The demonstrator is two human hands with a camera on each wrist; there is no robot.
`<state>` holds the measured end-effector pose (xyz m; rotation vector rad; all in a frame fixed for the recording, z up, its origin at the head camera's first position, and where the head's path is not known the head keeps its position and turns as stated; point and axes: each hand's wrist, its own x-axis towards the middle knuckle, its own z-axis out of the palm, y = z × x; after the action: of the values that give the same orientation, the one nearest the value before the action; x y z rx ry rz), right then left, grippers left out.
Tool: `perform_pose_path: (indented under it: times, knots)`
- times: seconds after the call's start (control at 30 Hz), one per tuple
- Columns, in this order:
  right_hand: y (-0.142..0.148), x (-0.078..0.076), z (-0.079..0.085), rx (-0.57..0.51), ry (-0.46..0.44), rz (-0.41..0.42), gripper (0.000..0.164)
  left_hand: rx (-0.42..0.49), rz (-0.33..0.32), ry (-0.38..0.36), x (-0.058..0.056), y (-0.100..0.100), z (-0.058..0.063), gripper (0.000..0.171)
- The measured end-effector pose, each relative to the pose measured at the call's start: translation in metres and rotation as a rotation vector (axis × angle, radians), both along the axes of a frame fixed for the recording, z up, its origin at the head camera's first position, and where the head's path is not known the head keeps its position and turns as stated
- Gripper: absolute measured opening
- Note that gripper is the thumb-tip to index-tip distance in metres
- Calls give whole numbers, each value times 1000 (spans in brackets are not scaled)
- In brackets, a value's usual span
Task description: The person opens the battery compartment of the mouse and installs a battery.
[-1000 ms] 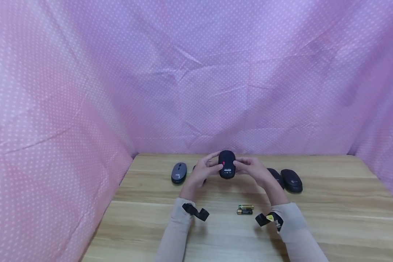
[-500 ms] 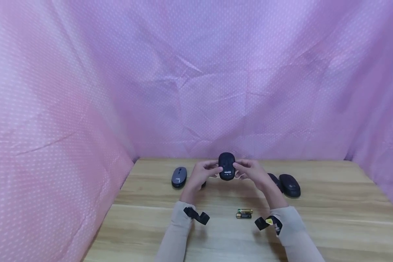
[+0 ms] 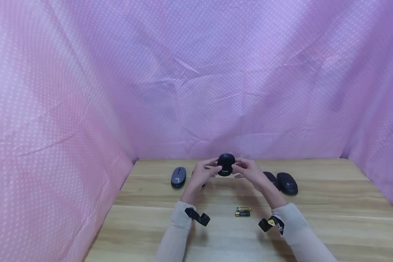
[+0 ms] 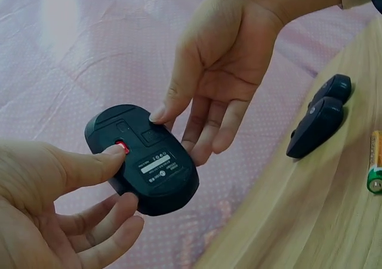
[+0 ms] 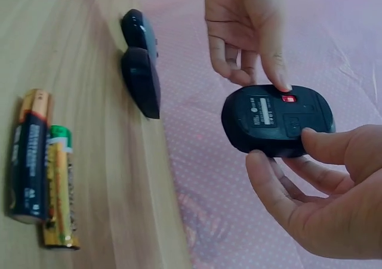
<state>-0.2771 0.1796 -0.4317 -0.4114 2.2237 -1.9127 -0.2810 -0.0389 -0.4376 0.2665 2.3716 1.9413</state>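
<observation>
Both hands hold a black computer mouse (image 3: pixel 226 160) above the far part of the table, its underside facing the person. In the left wrist view, the thumb of my left hand (image 4: pixel 42 191) lies at a small red switch (image 4: pixel 122 146) on that underside, its other fingers behind the mouse. My right hand (image 5: pixel 340 191) pinches the opposite edge, thumb on the underside beside a square outline and fingers beneath. A white label (image 5: pixel 265 111) with print shows on the mouse. On the table between the forearms lie two batteries, one dark with a copper end (image 5: pixel 30 155), one gold and green (image 5: pixel 59 191).
A grey mouse (image 3: pixel 178 177) lies left of the hands. Another dark object is mostly hidden behind the left wrist. Two dark mice, one (image 3: pixel 287 183) beside another (image 3: pixel 271 178), lie by the right forearm. Pink dotted cloth (image 3: pixel 196 91) hangs behind the wooden table (image 3: pixel 134 225).
The held mouse has tipped, so its underside looks shorter in the head view. The red switch, visible there a second ago, is now covered from that view. Both hands keep their hold.
</observation>
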Motion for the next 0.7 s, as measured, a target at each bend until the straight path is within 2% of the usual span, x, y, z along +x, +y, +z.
perform_pose_path:
  times: [0.2,0.37,0.53,0.7]
  knots:
    - [-4,3,1,-33,29,-3,41,29,-20,20,2,-2,6,40]
    - [-8,3,0,-36,56,-16,42,44,-39,22,4,-5,5,41]
    - [-11,3,0,-10,49,-27,48,36,-40,-39,6,-7,3,50]
    - [-10,5,-4,-50,0,23,61,52,-65,-63,6,-8,0,54]
